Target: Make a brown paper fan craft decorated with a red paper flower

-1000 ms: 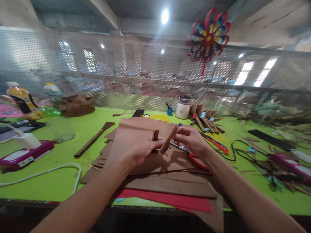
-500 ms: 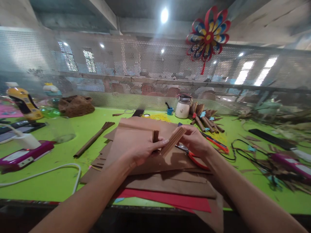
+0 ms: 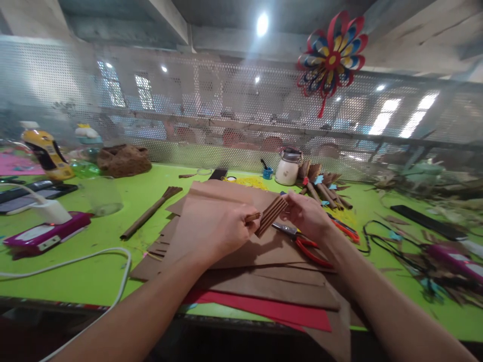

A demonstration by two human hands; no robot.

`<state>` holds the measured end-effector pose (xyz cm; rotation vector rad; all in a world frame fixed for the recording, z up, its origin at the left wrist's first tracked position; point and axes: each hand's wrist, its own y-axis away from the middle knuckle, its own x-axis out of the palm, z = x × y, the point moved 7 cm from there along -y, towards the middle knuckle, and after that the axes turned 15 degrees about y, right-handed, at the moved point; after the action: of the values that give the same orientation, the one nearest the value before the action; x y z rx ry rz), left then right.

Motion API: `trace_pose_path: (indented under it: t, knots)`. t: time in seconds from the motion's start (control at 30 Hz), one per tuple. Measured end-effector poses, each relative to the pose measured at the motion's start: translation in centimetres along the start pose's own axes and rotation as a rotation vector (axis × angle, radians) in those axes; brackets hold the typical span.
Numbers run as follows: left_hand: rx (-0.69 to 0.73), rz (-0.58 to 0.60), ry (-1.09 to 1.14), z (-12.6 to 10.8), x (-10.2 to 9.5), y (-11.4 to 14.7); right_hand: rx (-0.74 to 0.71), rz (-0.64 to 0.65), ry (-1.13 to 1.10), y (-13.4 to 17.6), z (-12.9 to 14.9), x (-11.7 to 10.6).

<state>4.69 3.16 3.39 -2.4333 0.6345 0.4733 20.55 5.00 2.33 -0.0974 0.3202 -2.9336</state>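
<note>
My left hand [image 3: 232,229] is closed around a small folded piece of brown paper [image 3: 252,217], whose end sticks out of the fist. With the fingertips of my right hand [image 3: 306,212] I grip a pleated strip of brown paper [image 3: 270,216], tilted, its ridges facing me. Its lower end comes close to my left fingers; whether the two pieces are joined I cannot tell. Beneath both hands lies a stack of brown paper sheets [image 3: 204,201]. Red-handled scissors [image 3: 311,251] rest on the stack below my right hand, partly hidden by it.
Left on the green table are a rolled brown paper tube [image 3: 149,213], a clear cup [image 3: 101,198] and a purple power strip [image 3: 47,234]. Behind stand a white jar [image 3: 287,168] and paper tubes [image 3: 328,193]. Red paper [image 3: 264,309] lies in front; black cables [image 3: 388,251] tangle right.
My left hand has turned and curled its fingers over the folded paper, whose dark pleats stood upright before. The pleated strip in my right hand now shows its ridges more. The view has shifted slightly.
</note>
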Motion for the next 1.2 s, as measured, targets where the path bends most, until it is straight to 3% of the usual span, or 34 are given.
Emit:
trace_pose_path:
  t: [0.4,0.8,1.2]
  knots:
    - [-0.097,-0.009,-0.023,0.2,0.0,-0.3,0.027,0.03,0.239,0.7,0.0,1.2]
    - [-0.282,-0.04,0.322,1.3,0.4,-0.5,0.071,0.078,0.218,0.5,-0.9,1.4]
    - [-0.327,-0.037,0.277,1.8,0.1,-0.4,0.068,0.147,0.225,0.7,-0.8,2.0]
